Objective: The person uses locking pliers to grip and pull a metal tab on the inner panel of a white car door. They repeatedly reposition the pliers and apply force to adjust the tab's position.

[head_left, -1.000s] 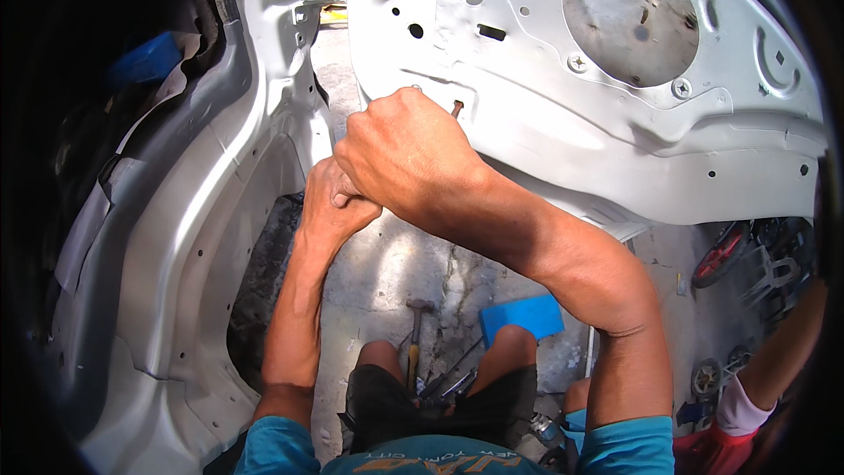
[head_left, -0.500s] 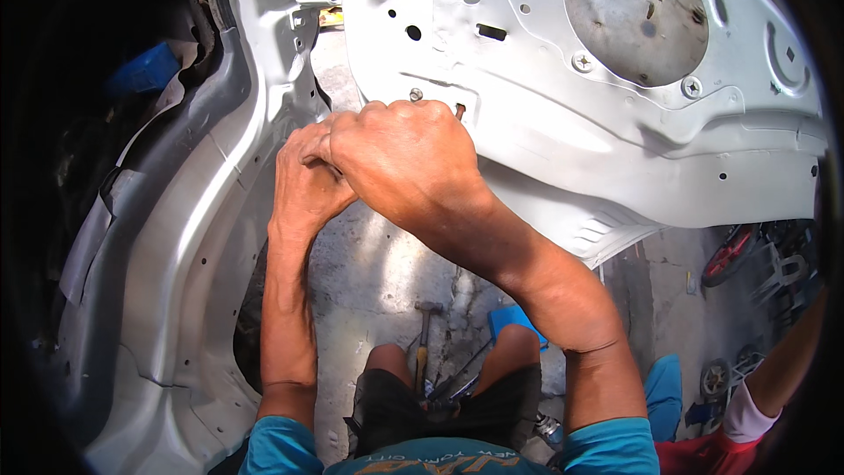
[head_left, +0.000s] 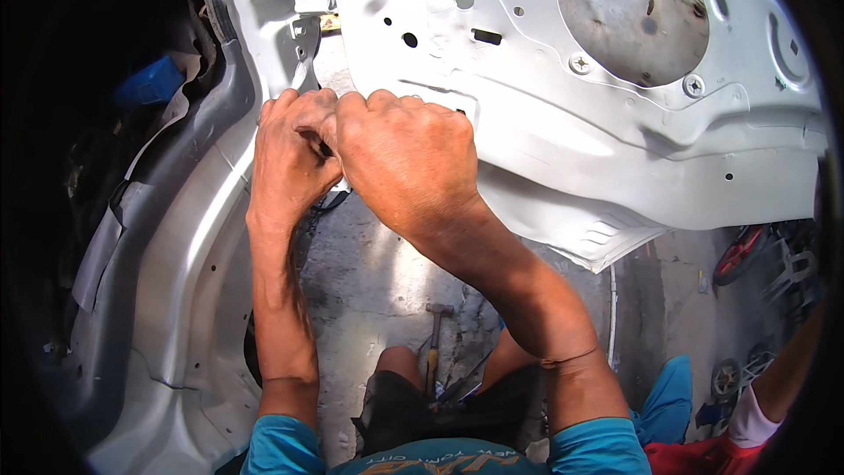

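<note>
One left hand [head_left: 290, 158] meets one right hand [head_left: 409, 154] by one door [head_left: 527, 127] — fingers [head_left: 309, 104] bent, grasp I cannot tell.

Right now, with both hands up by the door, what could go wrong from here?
Pinching: the left hand and right hand are close together at the hinge side of the silver door, near the body frame, so fingers might get caught if the door swings.

Tripping: the hammer lies on the floor by the person's legs and could catch a foot.
</note>
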`<state>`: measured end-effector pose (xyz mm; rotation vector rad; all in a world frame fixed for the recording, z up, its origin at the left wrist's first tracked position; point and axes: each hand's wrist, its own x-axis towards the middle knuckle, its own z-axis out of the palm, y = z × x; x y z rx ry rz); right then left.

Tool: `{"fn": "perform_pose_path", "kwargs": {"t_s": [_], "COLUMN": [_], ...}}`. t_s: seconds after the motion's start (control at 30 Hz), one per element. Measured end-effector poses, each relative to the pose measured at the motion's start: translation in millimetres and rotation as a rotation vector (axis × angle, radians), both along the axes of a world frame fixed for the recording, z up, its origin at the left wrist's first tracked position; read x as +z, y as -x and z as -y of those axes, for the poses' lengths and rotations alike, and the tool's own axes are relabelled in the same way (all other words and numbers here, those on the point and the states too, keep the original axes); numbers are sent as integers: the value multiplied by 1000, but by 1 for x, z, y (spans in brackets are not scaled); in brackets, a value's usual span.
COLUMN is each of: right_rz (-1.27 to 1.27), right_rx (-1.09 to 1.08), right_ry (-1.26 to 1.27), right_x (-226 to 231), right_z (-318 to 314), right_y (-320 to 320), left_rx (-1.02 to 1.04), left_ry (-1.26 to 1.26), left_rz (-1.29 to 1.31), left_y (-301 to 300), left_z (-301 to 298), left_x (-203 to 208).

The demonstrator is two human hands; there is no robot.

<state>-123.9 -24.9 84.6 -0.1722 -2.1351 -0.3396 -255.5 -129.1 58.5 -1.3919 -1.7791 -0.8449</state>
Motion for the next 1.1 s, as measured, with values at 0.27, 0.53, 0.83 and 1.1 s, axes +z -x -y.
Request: {"fn": "perform_pose_path", "kwargs": {"t_s": [0.27,0.53,0.83,1.1], "right_rz": [-166,-115,-54,-78], "right_rx": [82,176,213,207], "right_ry": [61,117,197,196], "right_x": [-2,2,1,3], "right_z": [-2,-1,0,0], "right_y": [4,-5,-6,-6], "left_rx": [90,126,246,-1141], "left_ry": [69,51,-498,-1186], "left_rz": [-108,-183,277,1516], "left_y": [-8,-6,-33,-15], "left_z": [2,6,9,-4], "left_x": [27,30,-4,5]}}
